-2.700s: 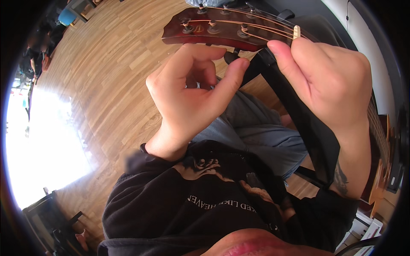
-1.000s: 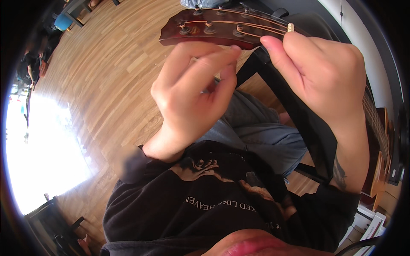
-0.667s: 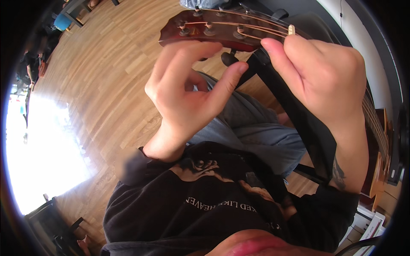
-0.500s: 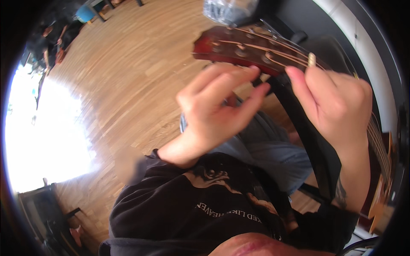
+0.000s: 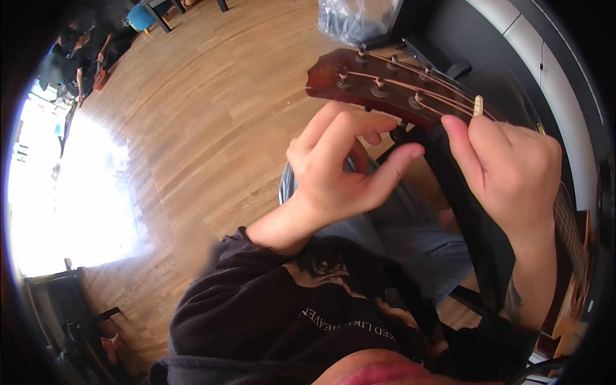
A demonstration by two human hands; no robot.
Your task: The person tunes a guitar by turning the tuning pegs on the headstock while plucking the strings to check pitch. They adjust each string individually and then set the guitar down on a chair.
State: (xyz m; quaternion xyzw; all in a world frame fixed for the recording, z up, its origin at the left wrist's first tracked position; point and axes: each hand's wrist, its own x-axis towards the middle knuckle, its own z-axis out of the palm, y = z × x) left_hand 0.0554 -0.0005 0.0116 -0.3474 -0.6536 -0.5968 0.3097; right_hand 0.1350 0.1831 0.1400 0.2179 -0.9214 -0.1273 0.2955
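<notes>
A dark reddish-brown guitar headstock [image 5: 324, 80] with tuning posts and copper-coloured strings fills the upper middle right, with a pale nut [image 5: 478, 104] at its inner end. Below it, my left hand [image 5: 330, 170] is open, thumb apart from its bent fingers, the fingertips close to a black tuning knob [image 5: 399, 133]. My right hand [image 5: 510, 170] is closed at the nut, thumb and index finger pinching where a string runs in; the rest of its grip is hidden. The guitar's strings [image 5: 568, 237] continue down at the far right behind my wrist.
A black frame [image 5: 468, 237] stands beside my jeans [image 5: 398, 237]. A clear plastic bag [image 5: 346, 19] sits at the top. Someone in dark clothes with a guitar [image 5: 100, 77] is at the upper left, near a blue stool [image 5: 141, 18]. A black chair [image 5: 45, 301] stands lower left.
The view has shifted, so the headstock and both hands appear lower and further right. My left thumb and fingers, bunched together a second ago, are apart. My right hand stays closed at the nut.
</notes>
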